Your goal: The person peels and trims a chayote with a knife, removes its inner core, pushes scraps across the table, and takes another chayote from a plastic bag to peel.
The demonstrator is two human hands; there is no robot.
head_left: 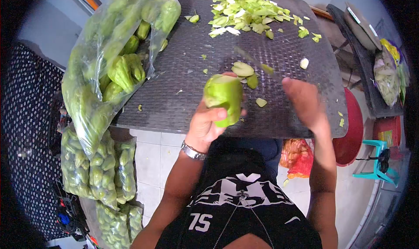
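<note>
My left hand (208,122), with a metal watch at the wrist, is wrapped round a green chayote (224,98) held above the near part of the dark woven-pattern table (174,87). Its cut, pale top shows. To the right, my right hand (303,100) is closed and smeared by motion. A thin blurred knife blade (251,58) shows up and left of that fist; the handle is hidden. Just beyond the chayote lie pale green slices (243,69). A heap of peelings (246,13) covers the table's far side.
An open clear plastic bag of chayotes (122,70) spreads over the table's left side. More filled bags (100,166) stand below at left. Right of the table are a red basin (349,131), a turquoise stool (375,161) and a red net sack (299,159).
</note>
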